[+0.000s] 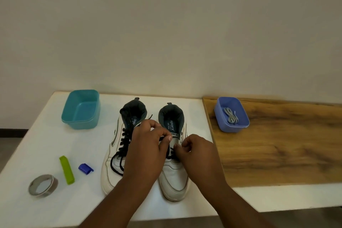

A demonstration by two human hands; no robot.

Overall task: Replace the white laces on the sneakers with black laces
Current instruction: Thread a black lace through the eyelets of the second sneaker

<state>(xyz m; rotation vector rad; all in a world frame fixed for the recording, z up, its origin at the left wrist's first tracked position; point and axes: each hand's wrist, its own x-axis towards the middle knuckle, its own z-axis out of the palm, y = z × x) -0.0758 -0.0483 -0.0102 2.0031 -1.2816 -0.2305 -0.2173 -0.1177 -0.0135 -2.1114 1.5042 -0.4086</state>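
Both hands, left (146,146) and right (196,152), pinch the black lace (169,155) (fingers curled) over the right sneaker (174,174).

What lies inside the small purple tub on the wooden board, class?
Inside the purple tub lies a bundle of pale laces, coiled loosely on its floor. The near wall hides the tub's front corner, so anything there cannot be seen.

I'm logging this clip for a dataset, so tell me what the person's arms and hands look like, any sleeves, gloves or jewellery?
Both forearms come in bare from the bottom edge, with no sleeves showing. The left hand and right hand wear no gloves, and no rings, watch or bracelets can be seen. The fingernails are short and unpainted.
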